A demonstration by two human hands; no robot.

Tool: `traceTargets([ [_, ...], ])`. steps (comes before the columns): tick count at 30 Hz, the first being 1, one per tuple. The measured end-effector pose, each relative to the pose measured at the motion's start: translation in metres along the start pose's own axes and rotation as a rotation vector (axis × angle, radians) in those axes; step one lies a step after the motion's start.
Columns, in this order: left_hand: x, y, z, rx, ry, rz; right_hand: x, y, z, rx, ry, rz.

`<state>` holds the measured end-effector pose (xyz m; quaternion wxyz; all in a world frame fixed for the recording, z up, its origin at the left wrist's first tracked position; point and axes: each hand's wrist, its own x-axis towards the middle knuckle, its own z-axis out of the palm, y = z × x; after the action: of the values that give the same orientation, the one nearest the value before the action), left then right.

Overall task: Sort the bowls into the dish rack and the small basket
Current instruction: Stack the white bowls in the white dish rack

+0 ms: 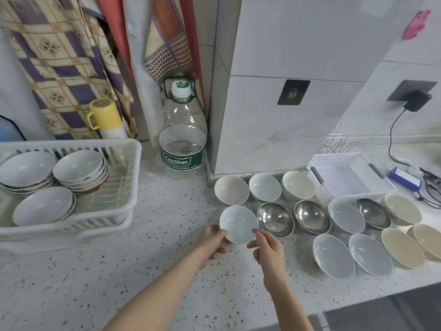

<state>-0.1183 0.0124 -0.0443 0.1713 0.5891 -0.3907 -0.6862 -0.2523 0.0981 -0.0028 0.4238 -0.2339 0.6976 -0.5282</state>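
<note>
Head view: both hands hold one pale bowl (238,224) at frame centre, just above the speckled surface (167,235). Left hand (213,242) fingers curl under its rim at 7 o'clock; right hand (267,249) fingers pinch the rim at 4 o'clock. Rack (124,187), w/ stacked bowls, sits at 9 o'clock; basket (343,177), nothing seen inside, at 2 o'clock. Approx. 13 more bowls wait at 3 o'clock. Step, I judge: picking up a bowl. Next: carry it left to the rack, prob., and set it down gently.
</note>
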Motion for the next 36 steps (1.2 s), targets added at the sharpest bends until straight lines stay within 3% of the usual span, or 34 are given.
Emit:
traceTargets([
  [7, 0.005, -0.005, -0.015, 0.057, 0.049, 0.036, 0.015, -0.004, -0.005, 0.023, -0.012, -0.008],
  [10, 0.001, -0.010, -0.048, 0.044, 0.093, 0.045, 0.030, -0.008, 0.001, 0.011, -0.117, 0.022],
  [16, -0.016, -0.017, -0.094, -0.062, 0.209, 0.105, 0.072, -0.003, 0.045, -0.063, -0.252, 0.311],
  [22, -0.032, -0.020, -0.111, -0.164, 0.288, 0.128, 0.111, -0.009, 0.073, -0.085, -0.188, 0.432],
  [29, -0.051, -0.014, -0.123, -0.215, 0.284, 0.170, 0.115, -0.012, 0.088, -0.028, -0.072, 0.425],
  [36, -0.072, 0.002, -0.137, -0.296, 0.224, 0.253, 0.079, -0.011, 0.094, 0.099, -0.089, 0.393],
])
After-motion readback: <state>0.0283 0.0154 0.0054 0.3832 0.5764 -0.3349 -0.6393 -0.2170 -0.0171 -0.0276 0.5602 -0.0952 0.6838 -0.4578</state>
